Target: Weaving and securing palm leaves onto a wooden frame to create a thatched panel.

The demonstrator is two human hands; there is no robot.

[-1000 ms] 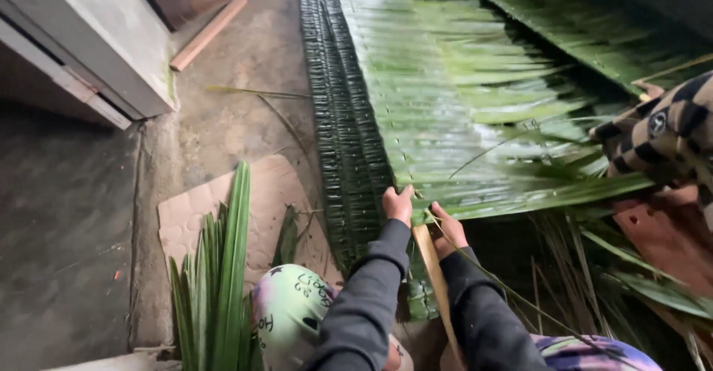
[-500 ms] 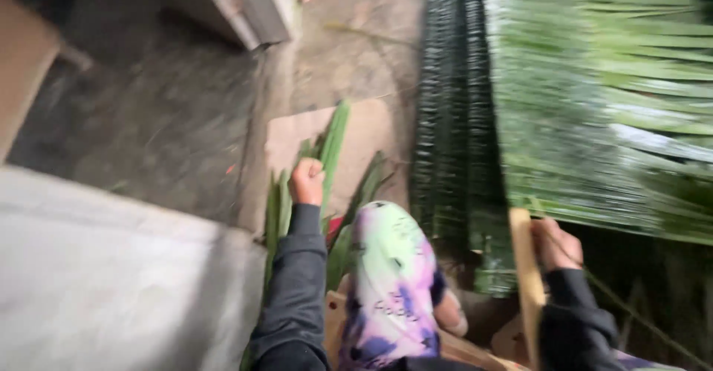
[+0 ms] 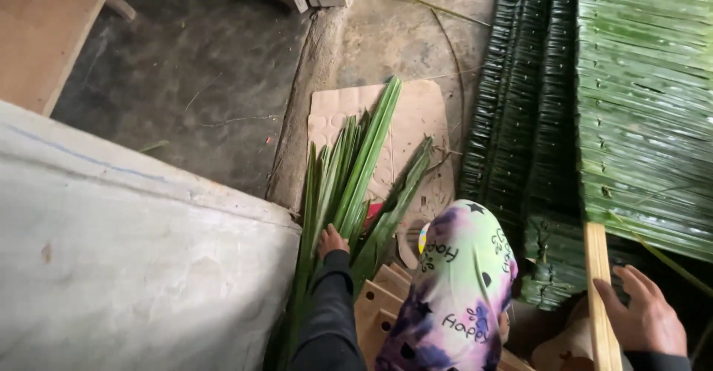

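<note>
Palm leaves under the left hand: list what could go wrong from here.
1. The left hand lies on a loose bunch of palm leaves leaning on cardboard; pulling one may drag others along.
2. The right hand only rests open beside the wooden slat, so the slat could slip off the woven leaf panel.

light: soft, even daylight | shadows: faint | glare: sheen on woven leaves | focus: sharp, slightly compressed
</note>
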